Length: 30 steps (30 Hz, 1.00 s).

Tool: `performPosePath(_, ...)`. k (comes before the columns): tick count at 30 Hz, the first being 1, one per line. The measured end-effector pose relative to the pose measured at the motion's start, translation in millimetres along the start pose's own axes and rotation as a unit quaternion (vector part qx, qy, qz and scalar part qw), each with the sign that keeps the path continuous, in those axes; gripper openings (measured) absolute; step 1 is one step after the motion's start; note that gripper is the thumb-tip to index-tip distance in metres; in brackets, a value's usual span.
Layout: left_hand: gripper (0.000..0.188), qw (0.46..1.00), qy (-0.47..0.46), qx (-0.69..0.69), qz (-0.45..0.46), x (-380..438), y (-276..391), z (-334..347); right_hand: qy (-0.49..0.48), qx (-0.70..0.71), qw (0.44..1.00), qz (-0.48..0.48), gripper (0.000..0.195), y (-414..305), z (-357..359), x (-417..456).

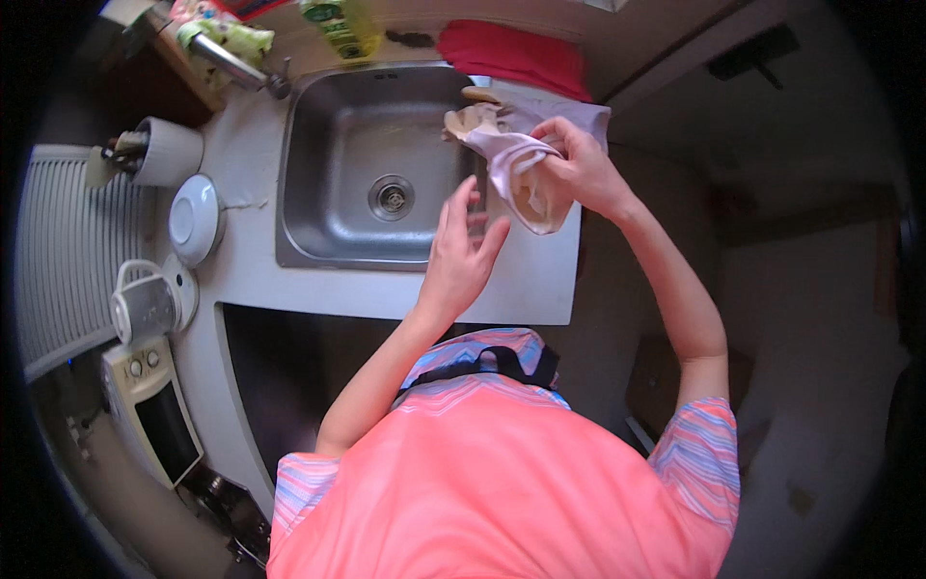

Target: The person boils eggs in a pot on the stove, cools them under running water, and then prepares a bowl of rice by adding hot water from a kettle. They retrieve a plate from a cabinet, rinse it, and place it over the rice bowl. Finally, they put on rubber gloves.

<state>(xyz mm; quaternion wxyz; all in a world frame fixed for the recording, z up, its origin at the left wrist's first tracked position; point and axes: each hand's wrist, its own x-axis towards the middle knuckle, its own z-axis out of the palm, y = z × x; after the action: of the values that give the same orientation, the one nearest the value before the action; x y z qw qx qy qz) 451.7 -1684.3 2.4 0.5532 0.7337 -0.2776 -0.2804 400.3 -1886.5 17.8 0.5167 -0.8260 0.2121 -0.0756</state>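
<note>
A pinkish-white rubber glove [506,155] with tan fingers hangs from my right hand [582,170], which pinches its cuff. The cuff gapes downward over the right edge of the counter, and the glove's fingers reach over the sink's right rim. A second glove [579,119] of the same kind lies behind it on the counter, partly hidden. My left hand [463,242] is raised near the front right corner of the stainless steel sink [347,152], fingers spread, holding nothing and apart from the glove.
Behind the sink are a red cloth [514,58], a yellow-green bottle [340,29] and the faucet [228,61]. Along the left stand a white utensil holder [170,152], a white bowl [195,217], an electric kettle [145,311] and a toaster oven [155,412].
</note>
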Motion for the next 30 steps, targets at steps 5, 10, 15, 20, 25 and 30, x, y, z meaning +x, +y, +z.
performPosePath(5, 0.03, 0.997, 0.07, 0.036, 0.016, 24.4, 11.3, -32.3, -0.101, 0.019, 0.995, -0.02, 0.013, -39.9, 26.4, 16.6)
performPosePath(10, 0.021, 0.993, 0.11, 0.038, -0.001, 11.3, 2.7, -79.4, -0.246, 0.024, 0.967, 0.06, 0.03, -61.7, 45.5, 26.6)
performPosePath(15, 0.01, 0.981, 0.157, 0.106, 0.042, -1.2, 0.9, -102.8, -0.204, 0.079, 0.971, 0.102, 0.062, -96.6, 82.5, 17.7)
performPosePath(20, 0.011, 0.963, 0.195, 0.18, 0.043, -14.1, -11.9, -125.1, -0.073, -0.271, 0.96, 0.015, 0.052, -98.2, 131.5, 2.1)
performPosePath(25, 0.022, 0.86, 0.315, 0.361, 0.176, -31.6, -5.3, -149.4, -0.091, -0.196, 0.976, 0.008, 0.026, -103.0, 161.5, 14.0)
performPosePath(30, 0.019, 0.948, 0.184, 0.218, 0.14, -45.7, -30.7, -138.2, -0.078, -0.224, 0.971, -0.025, 0.026, -96.3, 215.5, 15.4)
